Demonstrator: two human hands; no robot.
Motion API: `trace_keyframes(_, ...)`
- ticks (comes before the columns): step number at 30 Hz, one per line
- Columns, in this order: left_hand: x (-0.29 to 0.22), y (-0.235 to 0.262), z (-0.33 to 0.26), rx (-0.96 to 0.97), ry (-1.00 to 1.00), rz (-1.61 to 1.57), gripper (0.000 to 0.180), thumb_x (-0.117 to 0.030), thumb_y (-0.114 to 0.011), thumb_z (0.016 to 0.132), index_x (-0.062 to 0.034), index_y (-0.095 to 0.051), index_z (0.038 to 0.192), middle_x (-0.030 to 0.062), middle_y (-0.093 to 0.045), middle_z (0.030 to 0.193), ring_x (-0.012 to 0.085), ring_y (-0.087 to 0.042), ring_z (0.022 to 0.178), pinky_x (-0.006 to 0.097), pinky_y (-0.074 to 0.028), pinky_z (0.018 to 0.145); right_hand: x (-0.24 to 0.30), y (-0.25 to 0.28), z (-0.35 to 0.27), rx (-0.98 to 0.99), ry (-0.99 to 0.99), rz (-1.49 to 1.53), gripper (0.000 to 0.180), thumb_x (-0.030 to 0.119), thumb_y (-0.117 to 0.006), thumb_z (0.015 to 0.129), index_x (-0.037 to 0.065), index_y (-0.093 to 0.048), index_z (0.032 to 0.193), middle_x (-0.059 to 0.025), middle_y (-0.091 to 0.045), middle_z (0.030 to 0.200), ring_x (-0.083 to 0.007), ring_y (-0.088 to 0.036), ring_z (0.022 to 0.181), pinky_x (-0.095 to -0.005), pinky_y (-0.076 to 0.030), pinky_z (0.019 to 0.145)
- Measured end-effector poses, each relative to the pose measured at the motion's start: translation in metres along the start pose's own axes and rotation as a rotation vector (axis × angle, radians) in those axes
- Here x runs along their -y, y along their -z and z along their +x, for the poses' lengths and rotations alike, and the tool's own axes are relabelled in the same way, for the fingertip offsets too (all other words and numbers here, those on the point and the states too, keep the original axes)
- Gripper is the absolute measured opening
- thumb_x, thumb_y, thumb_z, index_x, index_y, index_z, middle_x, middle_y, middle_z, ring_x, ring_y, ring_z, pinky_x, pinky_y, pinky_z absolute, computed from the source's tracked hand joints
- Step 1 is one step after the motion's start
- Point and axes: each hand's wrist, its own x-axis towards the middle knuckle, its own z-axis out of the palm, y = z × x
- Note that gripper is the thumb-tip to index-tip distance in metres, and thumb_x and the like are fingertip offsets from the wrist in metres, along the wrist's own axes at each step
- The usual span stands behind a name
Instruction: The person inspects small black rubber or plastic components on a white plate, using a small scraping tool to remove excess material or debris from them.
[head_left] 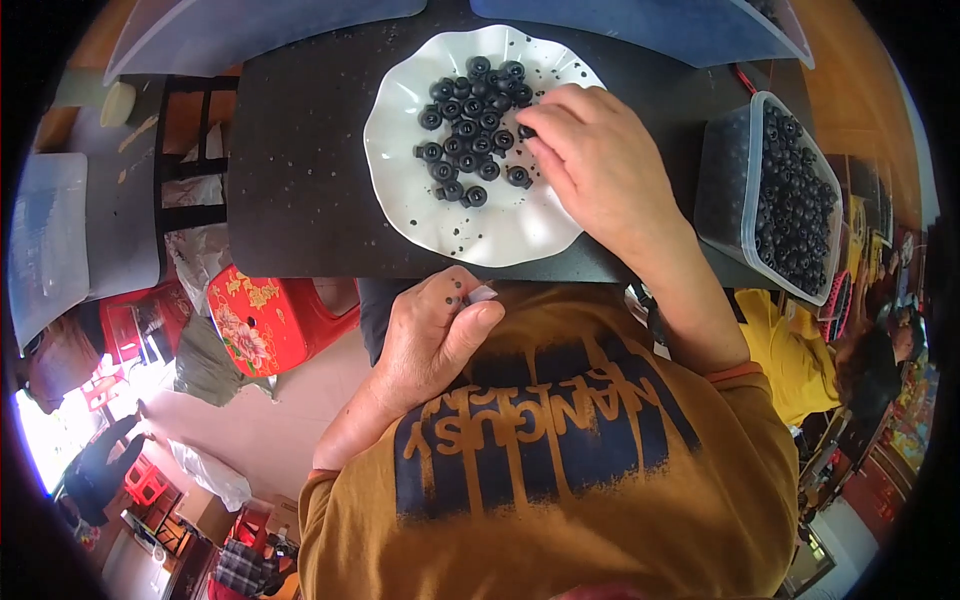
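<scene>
A white plate (410, 215) with a wavy rim lies on the dark table, holding a cluster of small round black parts (466, 128) with ring-like centres. Over its right side, my right hand (605, 165) pinches one small round black part (527, 131) between thumb and fingertips. My left hand (430, 325) is closed in front of the table's near edge. Between its thumb and forefinger shows a small pale grey piece (481, 294), too little of it visible to name. Black specks cling to that forefinger, and more crumbs are scattered over the plate.
At the right stands a clear plastic tub (745, 190) full of black parts. Two translucent bluish bins (640, 25) line the table's far side. A red flowered stool (255, 325) is on the left below the table (300, 180). Another person in yellow (785, 350) is at the right.
</scene>
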Motion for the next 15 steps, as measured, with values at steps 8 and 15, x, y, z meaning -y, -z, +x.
trace_keyframes(8, 0.007, 0.006, -0.007, -0.027, 0.013, -0.092, 0.039, -0.036, -0.054, 0.087, -0.0004, -0.049, 0.075, 0.0037, -0.045, 0.061, 0.0123, -0.039, 0.054, 0.025, -0.036, 0.05, -0.001, -0.007, 0.0, -0.085, -0.043, 0.109, 0.012, 0.008, -0.062, 0.073, 0.005, -0.056, 0.083, -0.0061, -0.055, 0.08, -0.0222, -0.055, 0.072, -0.0325, -0.044, 0.068)
trace_keyframes(15, -0.003, 0.017, -0.003, -0.064, -0.06, -0.244, 0.037, -0.037, -0.054, 0.087, -0.0025, -0.048, 0.074, 0.0012, -0.043, 0.063, 0.0103, -0.038, 0.056, 0.024, -0.033, 0.05, 0.037, 0.03, -0.021, 0.057, -0.46, 1.458, 0.014, 0.005, -0.055, 0.085, 0.002, -0.054, 0.098, 0.0019, -0.053, 0.079, -0.003, -0.046, 0.068, -0.0174, -0.038, 0.062)
